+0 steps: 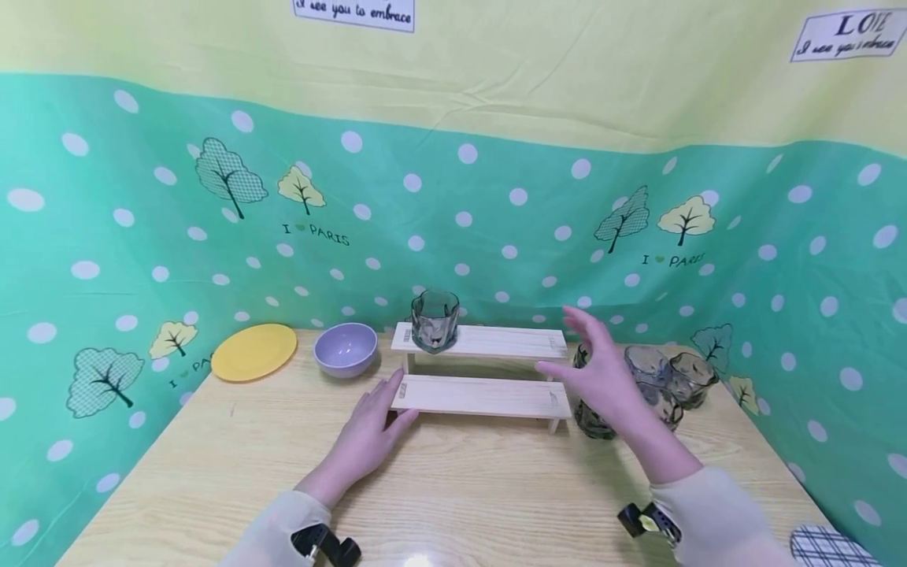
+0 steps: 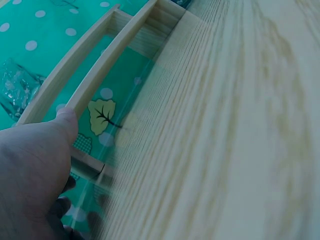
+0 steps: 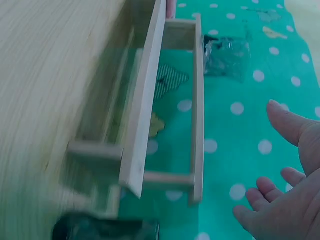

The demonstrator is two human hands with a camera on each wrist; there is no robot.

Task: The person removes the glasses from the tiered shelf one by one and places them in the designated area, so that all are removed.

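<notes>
A two-tier wooden shelf (image 1: 482, 396) stands on the table. My left hand (image 1: 368, 429) holds its lower left corner, with the thumb (image 2: 67, 120) on the front edge and fingers along the side. A clear fluted drinking glass (image 1: 435, 321) sits upright at the left of the upper board. My right hand (image 1: 602, 374) is raised by the shelf's right end, fingers spread and holding nothing. Several tinted glasses (image 1: 693, 378) are grouped beyond and beside it, partly hidden by the hand and forearm. In the right wrist view, the right hand (image 3: 287, 185) appears apart from the shelf (image 3: 198, 115).
A purple bowl (image 1: 346, 350) stands left of the shelf, and a yellow plate (image 1: 253, 353) lies farther left. Green dotted cloth (image 1: 453, 236) hangs behind and beside the wooden table (image 1: 482, 496). A checked cloth (image 1: 829, 547) is at the lower right.
</notes>
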